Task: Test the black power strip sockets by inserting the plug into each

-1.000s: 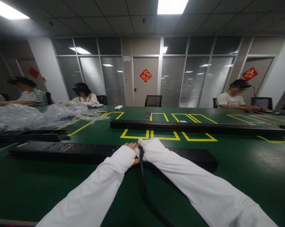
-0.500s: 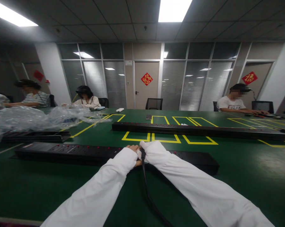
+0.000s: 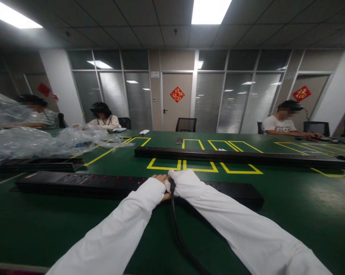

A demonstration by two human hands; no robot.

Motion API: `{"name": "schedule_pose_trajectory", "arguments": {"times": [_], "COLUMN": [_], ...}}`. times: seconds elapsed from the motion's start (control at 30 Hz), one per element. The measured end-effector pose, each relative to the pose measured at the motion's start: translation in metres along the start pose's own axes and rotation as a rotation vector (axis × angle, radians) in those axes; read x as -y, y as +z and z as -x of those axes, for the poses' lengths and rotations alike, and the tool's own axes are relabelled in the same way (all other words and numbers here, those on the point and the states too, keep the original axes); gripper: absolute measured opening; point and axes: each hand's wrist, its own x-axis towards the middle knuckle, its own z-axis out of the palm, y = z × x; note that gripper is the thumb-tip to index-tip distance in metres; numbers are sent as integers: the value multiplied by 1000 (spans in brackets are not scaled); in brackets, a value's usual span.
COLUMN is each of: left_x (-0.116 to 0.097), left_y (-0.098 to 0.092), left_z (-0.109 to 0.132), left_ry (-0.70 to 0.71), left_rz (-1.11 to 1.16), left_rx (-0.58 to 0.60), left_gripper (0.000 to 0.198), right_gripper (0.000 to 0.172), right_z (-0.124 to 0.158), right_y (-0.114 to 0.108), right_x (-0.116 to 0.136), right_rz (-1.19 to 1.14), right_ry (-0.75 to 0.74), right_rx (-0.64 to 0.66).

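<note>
- Both L hand [image 3: 160, 178] & R hand [image 3: 174, 175] close together at mid-length of a long black power strip w/ red dots [image 3: 83, 181]; strip lies crosswise on the near tabletop.
- L: fingers bent, side by side, over the strip; can't tell if gripping. R: mostly hidden by white cloth; can't tell if pinching.
- Black plug end [image 3: 172, 185] btwn hands, its thick black cable [image 3: 176, 229] running down toward the wearer.
- Surface: dark green tabletop [image 3: 60, 225] w/ yellow tape outlines [image 3: 241, 172]; 2nd long black strip [image 3: 207, 153] lies farther back across them.
- L side: crumpled clear plastic wrap [image 3: 46, 143], black channel-like pieces [image 3: 41, 165] just in front.
- Room: 3 seated people, one in striped top [image 3: 50, 117], one in cream top [image 3: 108, 121], one in white tee [image 3: 277, 124]; beige door w/ red diamond sign [image 3: 177, 94], glass partitions w/ blinds [image 3: 209, 101], bright ceiling panels [image 3: 211, 11].
- Vs 0.5 s ago: plastic now bulges up at far L, covering part of the striped-top person; hands & strip approx. same.
</note>
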Motion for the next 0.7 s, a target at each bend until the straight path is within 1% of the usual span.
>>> {"name": "schedule_pose_trajectory", "arguments": {"times": [0.13,0.23,0.37,0.53,0.63,0.7], "left_x": [0,-1,-2,-3,-3,-4], "left_y": [0,-2,-3,-2,-2,-3], "left_z": [0,1,2,2,3,4], "left_ry": [12,9,13,-5,0,25], "left_rz": [-6,-6,-10,-13,-9,-12], "left_rx": [-14,-14,-20,-37,-39,-64], "left_gripper": [48,47,47,44,44,43], "right_gripper": [20,22,23,20,21,22], "right_z": [-1,0,1,1,1,1], "right_y": [-2,-3,-3,-3,-3,-3], "right_x": [0,-1,-3,-4,-3,-2], "right_rz": [24,42,87,51,99,119], "right_ry": [-10,-32,-73,-122,-116,-115], "right_rx": [71,91,69,54,42,33]}}
